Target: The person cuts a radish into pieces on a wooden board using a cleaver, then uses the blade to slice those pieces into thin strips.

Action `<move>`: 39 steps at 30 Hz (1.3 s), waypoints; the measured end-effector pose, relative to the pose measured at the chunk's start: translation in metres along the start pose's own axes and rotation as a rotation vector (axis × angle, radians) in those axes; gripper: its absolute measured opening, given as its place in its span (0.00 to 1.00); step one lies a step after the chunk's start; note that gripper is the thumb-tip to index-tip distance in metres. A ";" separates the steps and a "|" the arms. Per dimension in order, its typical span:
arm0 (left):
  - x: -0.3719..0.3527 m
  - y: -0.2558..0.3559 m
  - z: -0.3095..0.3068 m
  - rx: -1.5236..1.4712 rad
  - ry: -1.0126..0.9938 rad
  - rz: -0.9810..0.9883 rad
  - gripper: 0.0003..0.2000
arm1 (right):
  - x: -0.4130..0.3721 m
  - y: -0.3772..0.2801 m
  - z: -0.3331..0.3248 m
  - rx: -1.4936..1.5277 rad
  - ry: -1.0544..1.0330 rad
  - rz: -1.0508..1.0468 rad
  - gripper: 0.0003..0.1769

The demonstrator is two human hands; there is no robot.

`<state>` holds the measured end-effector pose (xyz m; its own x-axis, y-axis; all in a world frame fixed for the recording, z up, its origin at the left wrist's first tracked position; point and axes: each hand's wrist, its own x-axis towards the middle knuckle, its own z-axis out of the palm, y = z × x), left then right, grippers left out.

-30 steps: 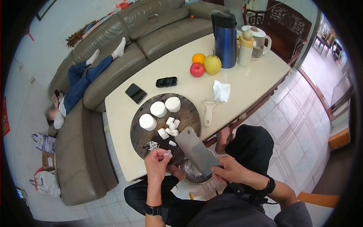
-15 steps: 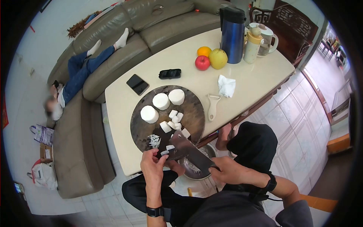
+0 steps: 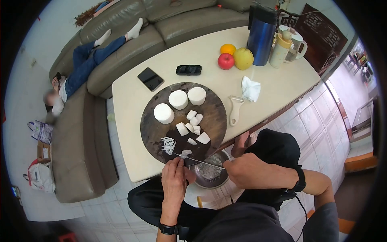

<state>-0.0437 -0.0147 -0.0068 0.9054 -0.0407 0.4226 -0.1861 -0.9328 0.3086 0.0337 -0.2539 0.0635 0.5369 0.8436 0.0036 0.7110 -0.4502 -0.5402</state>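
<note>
My right hand (image 3: 254, 171) is closed round the handle of a cleaver (image 3: 203, 162), whose blade is seen edge-on over the near edge of the round wooden chopping board (image 3: 215, 115). The fingertips of my left hand (image 3: 174, 177) press together on small white radish slices (image 3: 186, 153) beside the blade's tip. Just beyond them lies a small heap of thin radish strips (image 3: 167, 145). Several cut radish chunks (image 3: 182, 129) are scattered on the board. Three thick peeled radish rounds (image 3: 164, 113) stand at its far side. Below the blade, a metal bowl (image 3: 222, 180) holds shreds.
On the table (image 3: 129, 133) are a phone (image 3: 150, 79), a black case-like object (image 3: 188, 70), a peeler (image 3: 235, 111), a crumpled white cloth (image 3: 250, 88), fruit (image 3: 244, 59), a blue thermos (image 3: 261, 38) and a glass pitcher (image 3: 296, 46). A person (image 3: 86, 64) lies on the sofa (image 3: 80, 161).
The cleaver has turned from broadside to edge-on, its blade now at the slices. My left fingers have closed down over the slices on the board. The view has shifted slightly.
</note>
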 end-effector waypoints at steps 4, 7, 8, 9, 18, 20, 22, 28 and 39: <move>0.004 0.001 0.000 -0.032 0.005 -0.009 0.14 | 0.004 -0.006 -0.023 -0.026 -0.203 0.072 0.07; 0.013 0.005 -0.004 -0.043 -0.034 -0.058 0.14 | 0.005 -0.005 -0.026 -0.055 -0.239 0.087 0.07; 0.015 0.004 -0.004 -0.045 -0.034 -0.060 0.14 | 0.005 -0.004 -0.025 -0.055 -0.242 0.088 0.07; 0.017 0.003 -0.004 -0.064 -0.049 -0.077 0.13 | 0.004 -0.003 -0.024 -0.058 -0.218 0.076 0.07; 0.008 -0.004 -0.006 -0.130 -0.050 -0.005 0.16 | 0.002 -0.003 -0.021 -0.037 -0.167 0.045 0.09; 0.002 -0.004 -0.003 -0.116 -0.017 0.030 0.18 | 0.002 -0.005 -0.023 -0.019 -0.152 0.025 0.10; -0.006 -0.003 0.001 -0.095 0.030 0.033 0.16 | 0.003 -0.011 -0.024 -0.099 -0.162 -0.020 0.10; -0.005 0.002 -0.003 -0.071 -0.017 0.030 0.14 | 0.008 -0.020 -0.020 -0.156 -0.205 -0.076 0.12; -0.013 0.005 0.002 -0.045 -0.035 0.022 0.15 | 0.016 -0.009 -0.017 -0.199 -0.222 -0.155 0.14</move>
<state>-0.0555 -0.0197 -0.0124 0.9135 -0.0743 0.4001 -0.2225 -0.9144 0.3382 0.0437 -0.2412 0.0824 0.3190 0.9397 -0.1229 0.8627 -0.3416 -0.3730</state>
